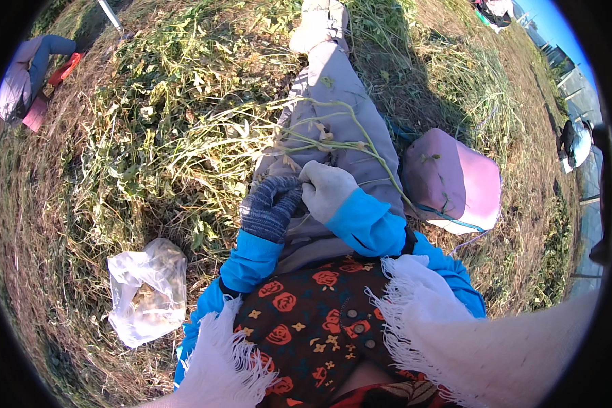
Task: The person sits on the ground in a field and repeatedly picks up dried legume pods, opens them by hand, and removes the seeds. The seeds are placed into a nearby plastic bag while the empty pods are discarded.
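My left hand [269,209], in a dark striped knit glove, meets my right hand [330,192], in a pale glove, above my lap. The fingertips of both are drawn together. Whatever lies between them is hidden or too small to make out. Long green plant stalks [359,125] with dry, pale leaf bits lie across my outstretched grey-trousered legs [336,81], just beyond the hands. To the left on the ground, a clear plastic bag [148,296] gapes a little, with yellow-brown matter inside.
A pink box-shaped object [451,178] with a blue-green strap rests beside my right leg. Cut stalks and leaves [173,112] cover the ground. A person [35,76] bends at the far left near a white pole [110,16]. Another person [577,143] is far right.
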`<act>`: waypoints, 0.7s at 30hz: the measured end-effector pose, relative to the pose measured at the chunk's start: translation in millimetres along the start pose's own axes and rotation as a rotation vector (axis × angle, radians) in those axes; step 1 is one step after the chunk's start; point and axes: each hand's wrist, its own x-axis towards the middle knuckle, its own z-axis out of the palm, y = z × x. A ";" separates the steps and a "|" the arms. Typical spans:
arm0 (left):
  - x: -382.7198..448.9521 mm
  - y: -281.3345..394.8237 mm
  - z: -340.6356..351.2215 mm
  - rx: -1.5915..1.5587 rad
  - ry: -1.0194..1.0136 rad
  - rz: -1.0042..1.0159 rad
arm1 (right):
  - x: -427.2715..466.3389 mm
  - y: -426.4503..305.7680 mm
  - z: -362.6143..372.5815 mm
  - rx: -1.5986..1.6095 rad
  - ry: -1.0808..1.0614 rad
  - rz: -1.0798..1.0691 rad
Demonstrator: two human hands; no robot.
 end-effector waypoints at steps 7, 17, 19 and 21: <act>13.1 -15.3 -7.7 -0.291 0.040 -0.128 | 4.7 -1.4 -6.2 0.121 0.044 0.053; 10.6 -24.2 -8.9 -0.987 -0.042 -0.337 | 0.0 -18.2 -10.3 0.088 -0.076 -0.204; 10.4 -24.4 -8.3 -0.991 -0.036 -0.347 | -0.2 -15.4 -7.7 0.092 -0.074 -0.217; 10.8 -24.4 -8.7 -0.986 -0.036 -0.357 | 0.3 -14.2 -7.2 0.115 -0.026 -0.239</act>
